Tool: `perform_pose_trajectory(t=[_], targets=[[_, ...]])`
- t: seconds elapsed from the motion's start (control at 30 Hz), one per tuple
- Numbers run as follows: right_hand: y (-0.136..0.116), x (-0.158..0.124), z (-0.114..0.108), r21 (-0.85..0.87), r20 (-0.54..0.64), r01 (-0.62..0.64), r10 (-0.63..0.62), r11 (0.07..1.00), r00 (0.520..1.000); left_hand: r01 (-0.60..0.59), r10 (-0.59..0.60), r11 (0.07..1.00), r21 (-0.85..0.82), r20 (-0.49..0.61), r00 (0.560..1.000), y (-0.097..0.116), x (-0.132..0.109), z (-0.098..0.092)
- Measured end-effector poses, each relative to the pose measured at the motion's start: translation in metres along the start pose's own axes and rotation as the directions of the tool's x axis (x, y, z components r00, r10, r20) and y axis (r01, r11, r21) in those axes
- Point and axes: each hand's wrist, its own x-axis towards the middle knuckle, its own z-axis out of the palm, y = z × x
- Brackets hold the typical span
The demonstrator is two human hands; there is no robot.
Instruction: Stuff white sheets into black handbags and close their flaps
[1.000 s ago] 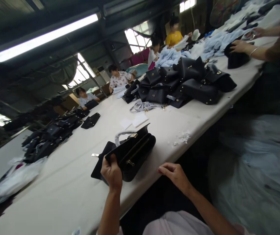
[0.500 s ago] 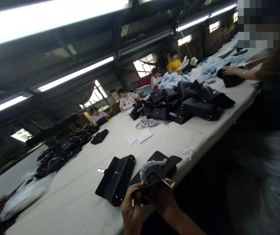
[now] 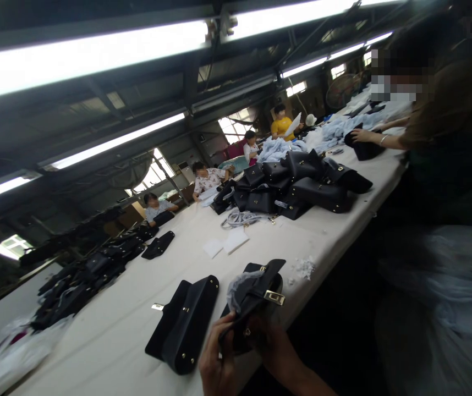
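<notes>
A black handbag (image 3: 240, 319) with a wrapped handle and a gold clasp is tilted up at the near edge of the table. My left hand (image 3: 218, 355) pinches its left side between thumb and fingers. Against the bag's near lower side is my right hand (image 3: 279, 352), its fingers curled at the bag and partly lost in shadow. Just left of them a second black handbag (image 3: 186, 322) lies on the table, its flap spread and gold clasp pointing left.
White cloth covers the long table (image 3: 124, 297). Farther back are a heap of black handbags (image 3: 277, 184), grey straps (image 3: 242, 218), white pads (image 3: 236, 240) and white scraps (image 3: 303, 268). A co-worker's hand (image 3: 362, 135) holds a black bag at right. More black pieces (image 3: 91, 275) lie left.
The view has shifted, so the table's contents sit farther left. The handbag in my hands has turned, showing more of its shaded near side. Both hands stay at it.
</notes>
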Motion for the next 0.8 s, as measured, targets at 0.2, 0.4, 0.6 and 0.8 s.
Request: perform_pose_trajectory(t=[0.2, 0.4, 0.6, 0.8], targets=[[-0.031, 0.025, -0.018, -0.138, 0.017, 0.037, -0.035, 0.99, 0.999, 0.318, -0.318, 0.947, -0.036, -0.22, 0.922, -0.003, 0.018, -0.038], [-0.011, 0.044, -0.055, -0.434, -0.244, -0.054, -0.059, 0.899, 0.968, 0.475, -0.471, 0.878, -0.064, -0.302, 0.829, -0.034, 0.019, -0.076], [-0.007, 0.029, -0.054, -0.343, -0.217, -0.034, -0.044, 0.939, 0.975, 0.557, -0.568, 0.82, -0.134, -0.312, 0.761, -0.04, 0.017, -0.073], [-0.009, 0.014, -0.047, -0.274, -0.205, -0.034, -0.024, 0.961, 0.978, 0.565, -0.597, 0.802, -0.193, -0.283, 0.751, -0.042, 0.013, -0.072]])
